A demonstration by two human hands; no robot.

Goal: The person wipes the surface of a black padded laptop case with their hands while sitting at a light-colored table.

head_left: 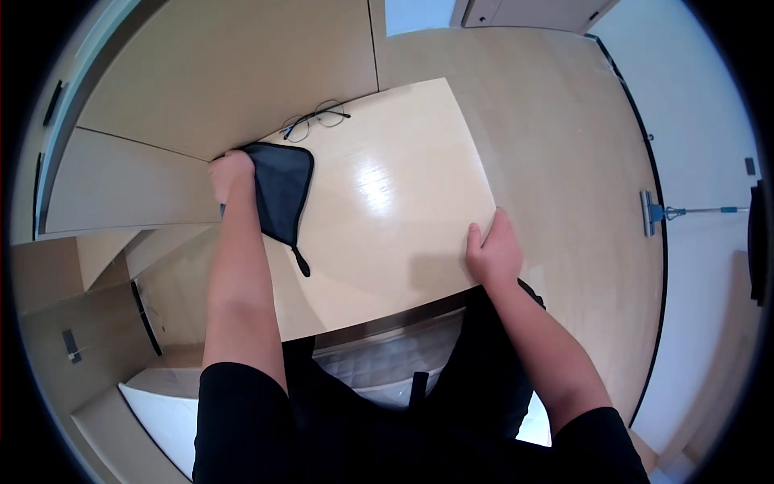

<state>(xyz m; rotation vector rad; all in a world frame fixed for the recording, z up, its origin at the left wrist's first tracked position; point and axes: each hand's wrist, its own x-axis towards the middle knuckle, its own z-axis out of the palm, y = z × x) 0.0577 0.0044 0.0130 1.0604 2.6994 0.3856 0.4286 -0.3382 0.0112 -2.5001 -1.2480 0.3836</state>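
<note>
A dark grey cloth with black edging and a short black loop at its lower corner lies on the left side of a pale wooden table. My left hand is closed on the cloth's left part at the table's left edge; its fingertips are hidden. At the right edge of the table, near its front corner, my right hand grips the board, with the thumb set apart from the fingers. A pair of thin-framed glasses rests at the table's back edge, beyond the cloth.
Wooden cabinet panels rise along the back and left of the table. A mop with a blue-grey head leans by the white wall on the right. Beneath me is a seat with a quilted cover.
</note>
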